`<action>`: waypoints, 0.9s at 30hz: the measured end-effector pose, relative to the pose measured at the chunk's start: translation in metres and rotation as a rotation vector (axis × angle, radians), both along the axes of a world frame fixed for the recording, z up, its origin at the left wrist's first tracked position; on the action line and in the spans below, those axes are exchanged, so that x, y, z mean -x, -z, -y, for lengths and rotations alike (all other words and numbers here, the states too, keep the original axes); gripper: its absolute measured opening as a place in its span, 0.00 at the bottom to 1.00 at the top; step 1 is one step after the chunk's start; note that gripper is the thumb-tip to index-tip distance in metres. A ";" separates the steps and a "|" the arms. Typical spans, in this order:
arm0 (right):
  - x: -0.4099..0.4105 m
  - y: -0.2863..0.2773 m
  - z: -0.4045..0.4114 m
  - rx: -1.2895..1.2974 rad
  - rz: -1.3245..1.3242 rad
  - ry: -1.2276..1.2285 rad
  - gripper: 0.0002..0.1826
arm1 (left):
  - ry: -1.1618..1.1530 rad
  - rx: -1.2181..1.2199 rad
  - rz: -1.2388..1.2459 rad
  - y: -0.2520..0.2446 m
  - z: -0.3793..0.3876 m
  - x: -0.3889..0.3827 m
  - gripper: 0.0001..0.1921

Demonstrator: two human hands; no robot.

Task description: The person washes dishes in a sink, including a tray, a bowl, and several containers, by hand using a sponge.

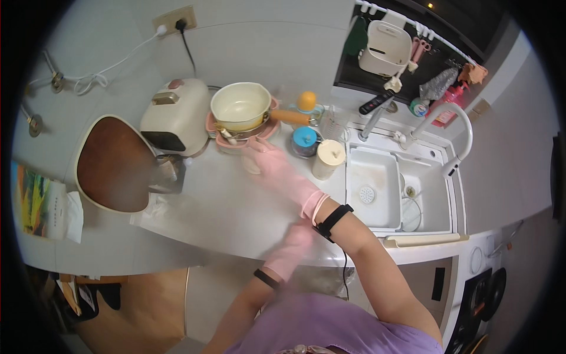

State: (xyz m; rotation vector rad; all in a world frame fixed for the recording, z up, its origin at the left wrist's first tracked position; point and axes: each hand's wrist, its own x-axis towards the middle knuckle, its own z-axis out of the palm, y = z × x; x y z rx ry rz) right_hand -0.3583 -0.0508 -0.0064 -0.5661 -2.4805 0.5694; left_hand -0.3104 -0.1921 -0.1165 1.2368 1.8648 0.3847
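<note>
Pink rubber gloves cover both of my hands. My right hand point(267, 161) reaches across the counter, its fingertips by the rim of the stacked pink-rimmed dishes point(234, 145). A pale patch shows under its palm; whether it holds something cannot be told. My left hand point(298, 239) is lower, at the counter's front edge below my right wrist; it is blurred and its fingers are partly hidden. On the dishes sits a cream pot point(241, 106) with a wooden handle point(289, 117) pointing right. A blue-lidded jar point(304, 138) and a cream lidded cup point(329, 159) stand right of my right hand.
At the left are a cream countertop appliance point(181, 115), a brown-surfaced, pale-rimmed object point(112, 163), a dark transparent container point(170, 175) and a tissue pack point(42, 203). A white double sink point(373, 190) with a curved faucet point(466, 119) lies at the right. A clear measuring cup point(332, 126) stands behind.
</note>
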 end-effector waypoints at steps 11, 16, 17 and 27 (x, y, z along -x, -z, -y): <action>-0.254 0.020 -0.010 0.019 0.230 0.433 0.14 | -0.767 -0.648 0.991 0.065 0.018 0.083 0.27; -0.399 0.085 -0.038 0.058 0.741 0.284 0.15 | -0.557 -0.450 0.520 0.056 0.054 0.031 0.37; -0.413 0.095 -0.041 0.029 0.756 0.278 0.15 | -0.602 -0.458 0.534 0.053 0.056 0.018 0.34; -0.470 0.092 -0.061 0.406 0.868 0.272 0.12 | -0.851 -0.782 0.383 0.045 0.096 -0.060 0.17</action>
